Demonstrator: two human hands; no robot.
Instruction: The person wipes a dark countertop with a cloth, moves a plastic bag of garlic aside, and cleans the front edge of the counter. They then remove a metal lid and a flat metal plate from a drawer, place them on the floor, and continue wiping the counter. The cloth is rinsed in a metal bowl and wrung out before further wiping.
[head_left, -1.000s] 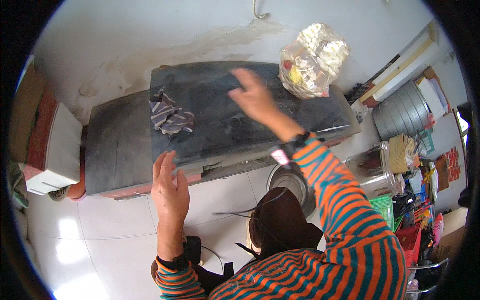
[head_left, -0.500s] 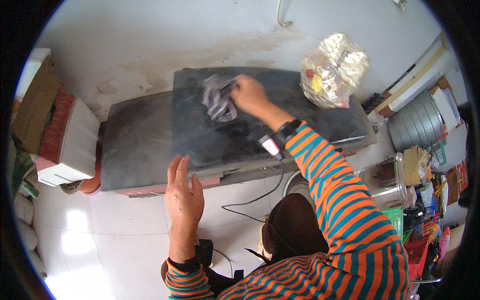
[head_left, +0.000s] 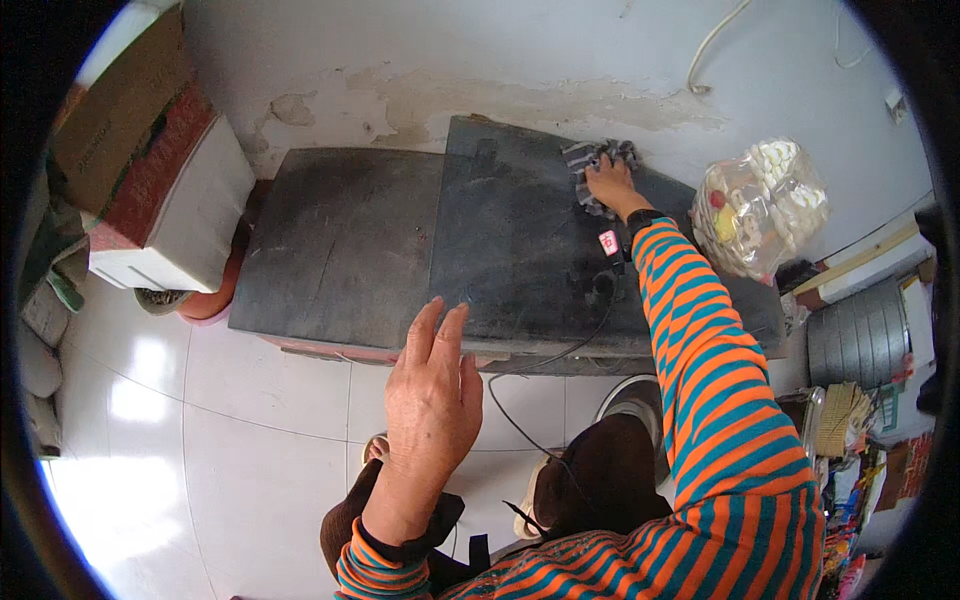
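Note:
A low cabinet with a dark, dusty top (head_left: 510,250) stands against the wall. At its far right part, my right hand (head_left: 612,186) presses a crumpled grey striped cloth (head_left: 580,162) onto the surface, fingers over the fabric. My left hand (head_left: 430,405) is raised, empty, by the cabinet's front edge, its fingers stretched out. A small device with a pink-and-white label (head_left: 608,243) hangs by my right wrist on a dark cable.
A clear bag of pale food pieces (head_left: 760,210) stands at the cabinet's right end. Left are a white box (head_left: 195,215) and a reddish pot (head_left: 215,300). A round metal container (head_left: 860,335) and assorted goods crowd the right. A pale cable (head_left: 715,45) hangs on the wall.
My right hand has carried the cloth rightward across the top, toward the back edge. My left hand has shifted right within the picture. The whole view has also moved.

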